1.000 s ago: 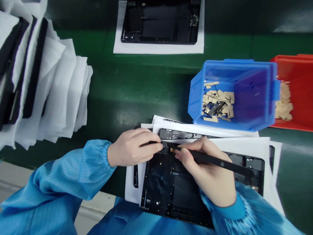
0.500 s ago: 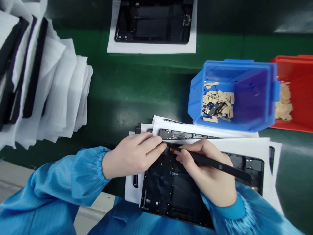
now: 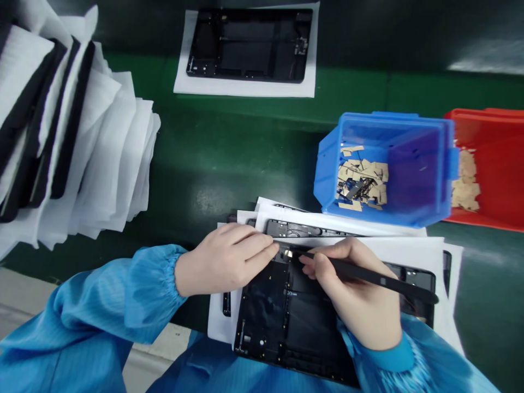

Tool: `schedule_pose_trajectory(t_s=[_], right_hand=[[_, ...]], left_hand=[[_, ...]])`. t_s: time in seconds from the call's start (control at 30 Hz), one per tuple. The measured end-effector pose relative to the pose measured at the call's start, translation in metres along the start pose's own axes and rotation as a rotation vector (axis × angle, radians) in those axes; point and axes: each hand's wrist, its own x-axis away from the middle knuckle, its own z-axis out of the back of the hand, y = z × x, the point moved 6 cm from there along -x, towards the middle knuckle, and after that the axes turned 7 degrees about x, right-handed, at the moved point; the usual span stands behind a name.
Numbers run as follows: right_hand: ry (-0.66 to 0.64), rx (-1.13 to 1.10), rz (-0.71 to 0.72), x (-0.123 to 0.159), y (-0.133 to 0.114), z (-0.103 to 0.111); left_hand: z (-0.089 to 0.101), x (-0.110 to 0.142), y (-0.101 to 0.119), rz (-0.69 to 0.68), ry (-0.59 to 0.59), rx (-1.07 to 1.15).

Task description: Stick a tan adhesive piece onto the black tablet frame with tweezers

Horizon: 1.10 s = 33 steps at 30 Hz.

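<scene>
A black tablet frame [image 3: 282, 322] lies on white foam sheets [image 3: 409, 248] in front of me. My left hand [image 3: 227, 259] rests on the frame's top left corner, its fingertips pressing beside a small gold part [image 3: 289, 254]. Pen-like in my right hand [image 3: 360, 297] is a long black stick tool [image 3: 380, 281], whose tip touches the frame close to that gold part. More frames lie under the foam sheets, mostly hidden.
A blue bin [image 3: 388, 169] with several tan and black small parts stands behind the sheets, a red bin [image 3: 487, 164] to its right. Another black frame on a white sheet [image 3: 245, 52] lies far back. A stack of foam-wrapped frames [image 3: 69, 136] stands at left.
My left hand slid a little right along the frame's top edge. The tool tip shifted slightly right and the gold part now shows. The view tilted down a bit.
</scene>
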Motion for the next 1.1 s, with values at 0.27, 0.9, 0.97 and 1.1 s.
schedule_pose_trajectory(t_s=[0.27, 0.9, 0.97, 1.1], right_hand=[[0.011, -0.004, 0.002, 0.001, -0.002, -0.002], [-0.075, 0.801, 0.527, 0.022, -0.059, -0.027], [-0.113, 0.746, 0.459, 0.011, -0.052, -0.019], [-0.098, 0.699, 0.34, -0.008, -0.046, -0.004]], left_hand=[[-0.003, 0.0, 0.001, -0.003, -0.069, -0.02], [0.0, 0.022, -0.011, 0.051, 0.08, 0.094], [-0.003, 0.022, -0.005, 0.022, 0.045, 0.057], [-0.008, 0.023, 0.01, 0.038, 0.007, -0.028]])
